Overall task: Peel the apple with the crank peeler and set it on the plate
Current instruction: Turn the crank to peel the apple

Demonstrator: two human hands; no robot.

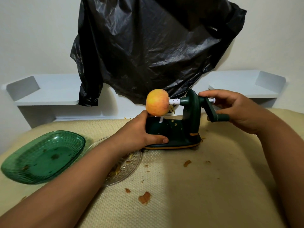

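Item: dark green crank peeler [179, 129], standing on a cream textured mat [181, 186]; we take it as our landmark.

Apple [157, 102]: unpeeled, yellow-orange, spiked on the white prongs at the peeler's left end, raised above its base.

Left hand [141, 134]: we see it clasp the peeler's base from the left, thumb laid along the front edge, knuckles just under the apple.

Right hand [236, 111]: at the peeler's right end, thumb and fingers closed around the crank handle [220, 118], forefinger reaching over the shaft.

Green glass plate [43, 156]: well left of the peeler, nearer to us, carrying small brown specks.

Clear glass dish [126, 168]: between plate and peeler, partly under the left forearm, holding peel scraps.

Peel bits [144, 197]: scattered on the mat in front of the peeler.

Black plastic bag [148, 46]: hanging on the wall behind the peeler.
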